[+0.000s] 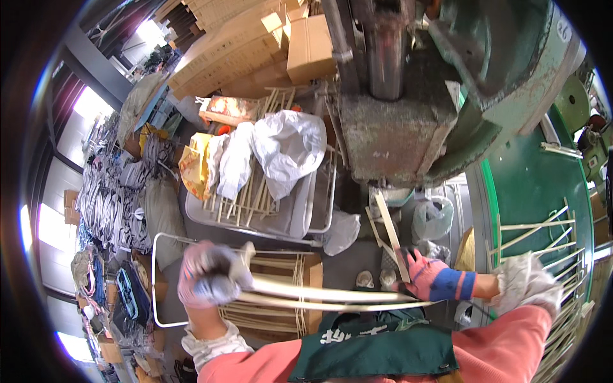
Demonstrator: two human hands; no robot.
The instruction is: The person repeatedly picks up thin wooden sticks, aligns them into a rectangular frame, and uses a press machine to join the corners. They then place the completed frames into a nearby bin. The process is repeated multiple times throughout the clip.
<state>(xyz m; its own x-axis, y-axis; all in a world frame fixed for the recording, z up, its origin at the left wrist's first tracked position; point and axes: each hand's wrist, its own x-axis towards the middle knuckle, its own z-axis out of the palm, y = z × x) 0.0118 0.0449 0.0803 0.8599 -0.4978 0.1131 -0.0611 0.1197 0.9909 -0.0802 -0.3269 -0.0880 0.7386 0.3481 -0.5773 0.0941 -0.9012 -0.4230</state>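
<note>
My left hand, in a pink and grey glove, is smeared by motion. It closes round one end of a long pale piece made of two thin strips, which stretches across in front of my apron. My right hand, in a pink and blue glove, grips near the other end. A second pale strip slants up from my right hand toward the green machine. I cannot tell whether the strips are joined, and my right fingertips are partly hidden.
Below my left hand, a wire-framed cart holds a stack of pale frames. Farther off, a tub carries white bags and more frames. Pale frames lie on the green table to the right. Cardboard boxes stand behind.
</note>
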